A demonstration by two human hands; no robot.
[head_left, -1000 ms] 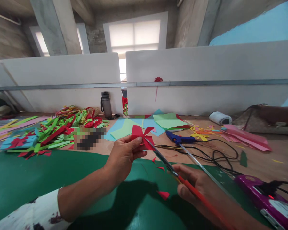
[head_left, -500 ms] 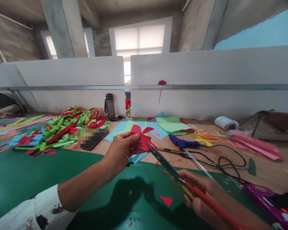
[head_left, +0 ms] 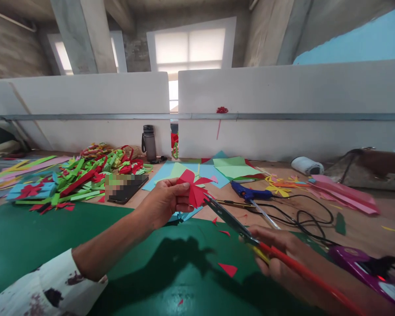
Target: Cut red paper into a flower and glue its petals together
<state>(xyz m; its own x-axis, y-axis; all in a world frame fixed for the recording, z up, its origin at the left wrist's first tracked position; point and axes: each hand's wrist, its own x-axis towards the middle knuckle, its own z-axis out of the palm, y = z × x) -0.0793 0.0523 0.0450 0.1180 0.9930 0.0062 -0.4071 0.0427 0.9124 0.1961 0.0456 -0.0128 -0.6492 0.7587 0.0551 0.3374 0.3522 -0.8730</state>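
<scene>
Between the thumb and fingers of my left hand (head_left: 166, 199) is a red paper flower (head_left: 196, 193) with several cut petals. My right hand (head_left: 279, 252) grips a pair of scissors (head_left: 232, 224) with red and yellow on the handles. The blades point up and left, and their tips meet the flower's lower right edge. Whether the tips are on the paper or just beside it is hard to see. Below the hands, red paper scraps (head_left: 228, 269) lie on the green mat (head_left: 125, 245).
A blue glue gun (head_left: 250, 192) with a black cord lies behind my right hand. A purple power strip (head_left: 355, 267) is at the right. Green and red paper strips (head_left: 85, 175), a phone (head_left: 128, 189) and a bottle (head_left: 149, 144) stand left. Coloured sheets (head_left: 237, 169) lie behind.
The scissors have shifted slightly right and their tips now sit a little higher against the flower's edge. My left hand keeps its hold; the whole view has shifted slightly.
</scene>
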